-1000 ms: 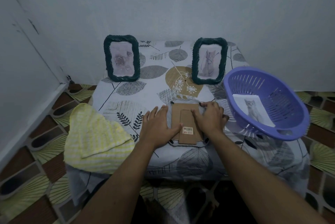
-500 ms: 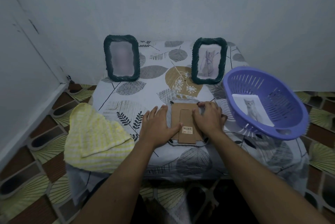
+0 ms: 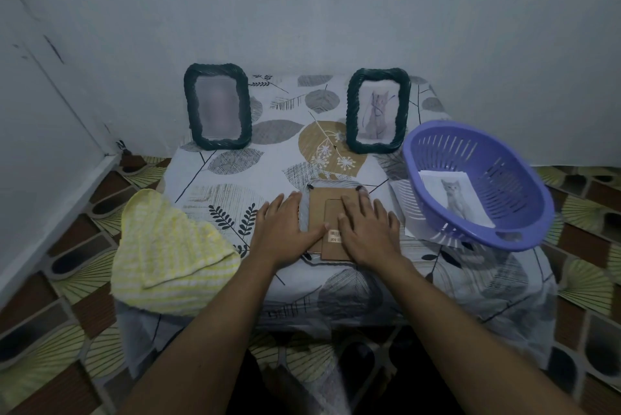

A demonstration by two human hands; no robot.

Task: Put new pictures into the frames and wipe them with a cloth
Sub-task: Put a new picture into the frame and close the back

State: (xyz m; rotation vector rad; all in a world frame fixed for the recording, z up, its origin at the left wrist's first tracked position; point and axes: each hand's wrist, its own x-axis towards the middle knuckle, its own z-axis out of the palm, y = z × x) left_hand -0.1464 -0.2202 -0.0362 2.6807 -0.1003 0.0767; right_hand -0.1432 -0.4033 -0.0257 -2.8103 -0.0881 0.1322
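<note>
Face-down frame lies on the leaf-print tablecloth with its cardboard back and folded easel stand uppermost, a posture judged to serve closing the back over a picture. Left hand rests flat on the frame's left edge, its fingers straight and close together, thumb reaching across the cardboard towards the barcode sticker. Right hand lies flat over the stand and right edge, its fingers straight and slightly spread. Neither hand curls round anything, and both appear to press down. The frame therefore sits directly beneath both sets of fingers, its top corners just ahead of the fingertips. Two upright green frames stand well ahead of the fingertips. Cat picture waits in the purple basket, near the right hand's outer fingers. Yellow cloth lies apart from the left hand's outer fingers, untouched. Wiping is judged not yet begun.
</note>
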